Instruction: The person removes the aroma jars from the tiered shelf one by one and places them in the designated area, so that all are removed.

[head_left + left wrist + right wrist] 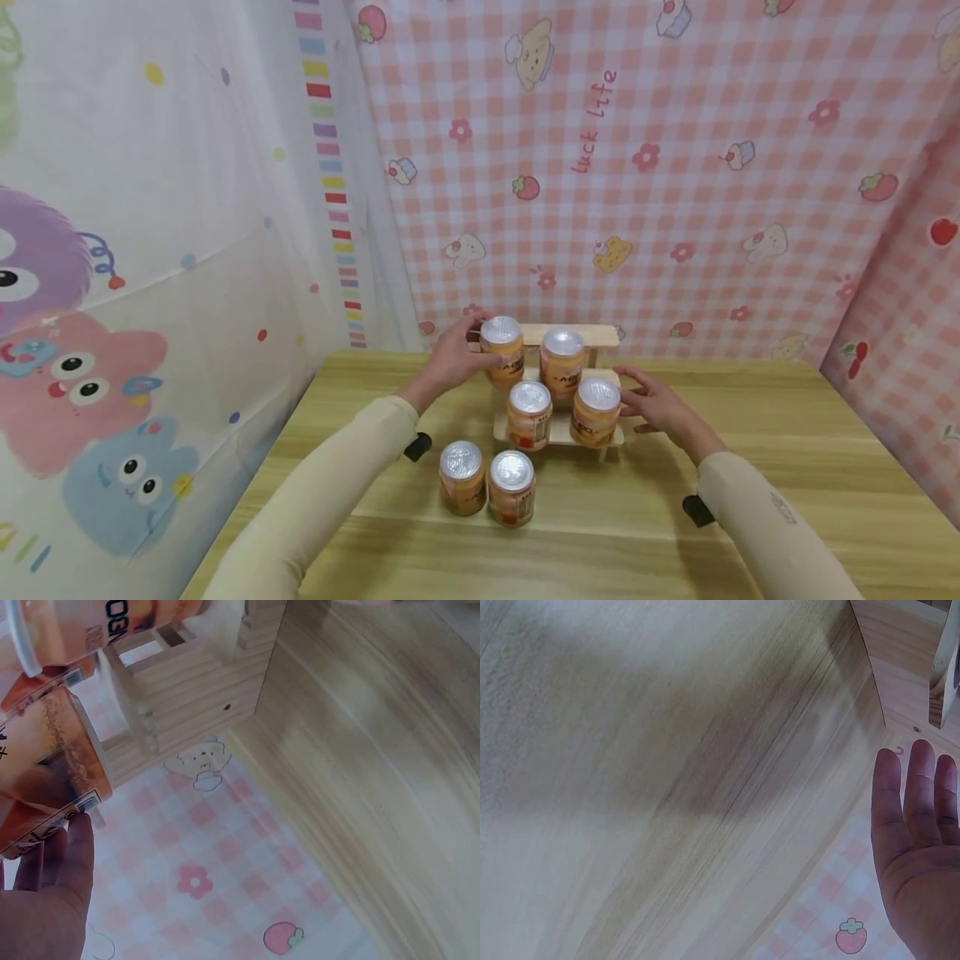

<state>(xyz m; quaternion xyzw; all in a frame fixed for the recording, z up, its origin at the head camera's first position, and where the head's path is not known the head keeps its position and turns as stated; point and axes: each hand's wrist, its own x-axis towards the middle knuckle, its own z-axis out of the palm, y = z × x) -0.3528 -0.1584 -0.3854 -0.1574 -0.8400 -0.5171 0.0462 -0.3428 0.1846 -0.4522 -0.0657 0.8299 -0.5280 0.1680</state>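
Orange-labelled cans with silver lids stand around a small stepped wooden rack. In the head view, my left hand grips the back-left can, thumb in front and fingers behind. The left wrist view shows the fingers of that hand against the can's printed side. A second can is beside it on the middle step. Two more, a left can and a right can, sit on the lowest step. My right hand is just right of the rack, holding nothing, fingers spread.
Two cans, one left and one right, stand on the wooden table before the rack. The rack's top step lies close to the pink checked cloth behind. A white patterned sheet hangs at left.
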